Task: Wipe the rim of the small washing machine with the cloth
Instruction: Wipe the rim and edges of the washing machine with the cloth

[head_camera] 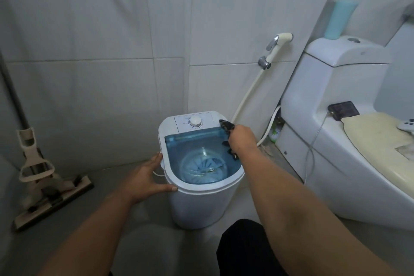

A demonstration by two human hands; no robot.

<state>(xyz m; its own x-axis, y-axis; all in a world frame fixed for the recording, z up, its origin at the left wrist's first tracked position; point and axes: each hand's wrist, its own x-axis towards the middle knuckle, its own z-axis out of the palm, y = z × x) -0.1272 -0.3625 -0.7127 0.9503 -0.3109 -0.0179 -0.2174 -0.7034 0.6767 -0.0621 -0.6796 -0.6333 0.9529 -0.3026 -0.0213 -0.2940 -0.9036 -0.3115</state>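
A small white washing machine [202,206] stands on the floor near the wall, with a blue translucent lid and a round dial [195,121] at its back. My right hand [243,139] is closed on a dark cloth [226,127], pressed against the rim's far right corner. Bits of the cloth hang below my wrist over the right rim. My left hand [146,178] rests flat against the machine's left side, thumb along the front rim, fingers spread.
A white toilet [336,132] stands close on the right, with a dark device [343,110] and a controller on it. A bidet sprayer [276,48] and hose hang on the tiled wall behind. A flat mop [48,186] leans at the left. My dark-clothed knee [244,251] is below.
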